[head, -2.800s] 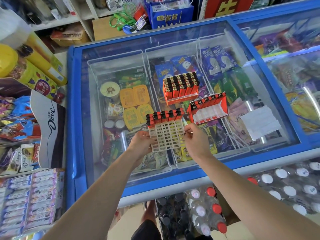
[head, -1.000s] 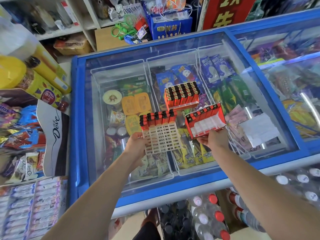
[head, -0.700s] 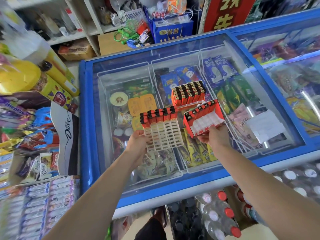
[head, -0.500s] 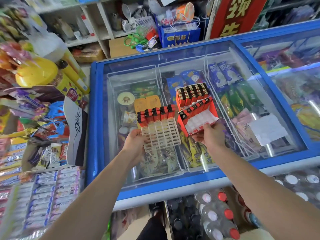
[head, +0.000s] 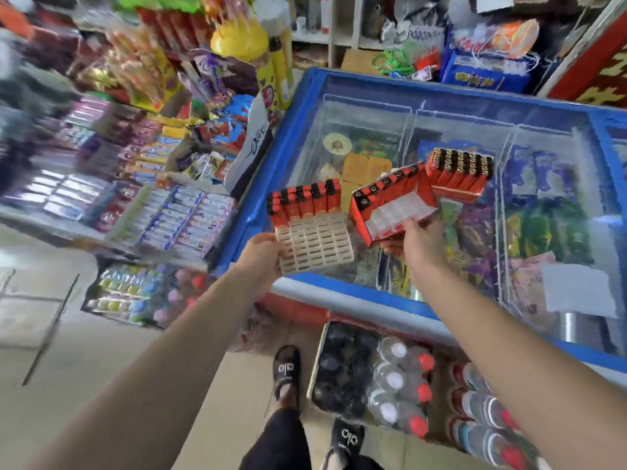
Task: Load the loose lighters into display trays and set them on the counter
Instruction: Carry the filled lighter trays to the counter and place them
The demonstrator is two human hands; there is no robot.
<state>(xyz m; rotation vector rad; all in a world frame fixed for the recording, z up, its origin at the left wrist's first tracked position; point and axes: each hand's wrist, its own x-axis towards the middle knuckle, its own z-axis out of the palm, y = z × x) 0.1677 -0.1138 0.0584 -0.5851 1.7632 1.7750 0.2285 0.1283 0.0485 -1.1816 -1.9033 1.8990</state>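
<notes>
Both forearms are bare, no sleeves showing. Dark trousers [head: 281, 446] at six o'clock. Black slides [head: 287, 371] carry a white logo.

Grid tray [head: 314, 244] left of boxed tray [head: 393, 206].

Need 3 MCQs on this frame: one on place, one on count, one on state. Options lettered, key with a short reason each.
1. Where is the full tray of lighters?
A. on the freezer's glass lid
B. on the floor
C. in the left hand

2. How many lighters stand in the white grid tray?
A. two
B. five
C. twelve

3. What is the state of the red tray held by the right hand?
A. completely full
B. holds no lighters
C. one row filled, white slots in front bare

Key: 1 A, it rests on the freezer lid beyond both hands. 2 B, five black-capped lighters line its far edge, held by the left hand. 3 C, lighters fill only the back row.
</notes>
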